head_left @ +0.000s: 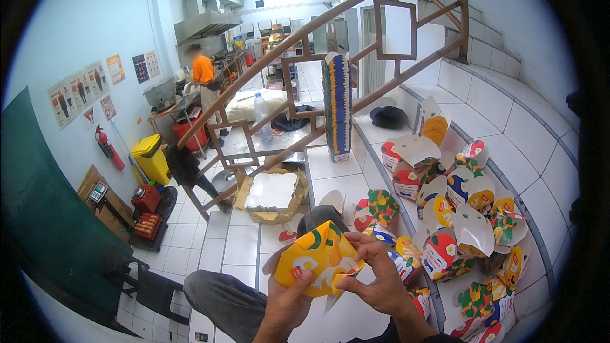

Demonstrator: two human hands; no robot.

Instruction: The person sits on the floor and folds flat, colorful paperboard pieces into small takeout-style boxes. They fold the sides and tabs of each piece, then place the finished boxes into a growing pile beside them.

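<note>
One yellow box (pixel 319 255) is showing at six o'clock: the left hand (pixel 288 300) is gripping it, thumb pressing its face, fingers hidden; the right hand (pixel 382 274) is pinching its three-o'clock edge. More boxes (pixel 438 253) are lying at four o'clock.

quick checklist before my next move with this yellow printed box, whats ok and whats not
1. Bare left hand gripping the yellow printed cardboard box: ok, thumb pressed on its face.
2. Bare right hand on the box: ok, fingers at its right edge.
3. Box folds locked: cannot tell, hands and angle hide them.
4. Tall blue-and-yellow cardboard stack upright: ok, by the railing.
5. Multicoloured printed cardboard boxes on the white-tiled stairs in neat rows: not ok, heaped at various angles.
</note>
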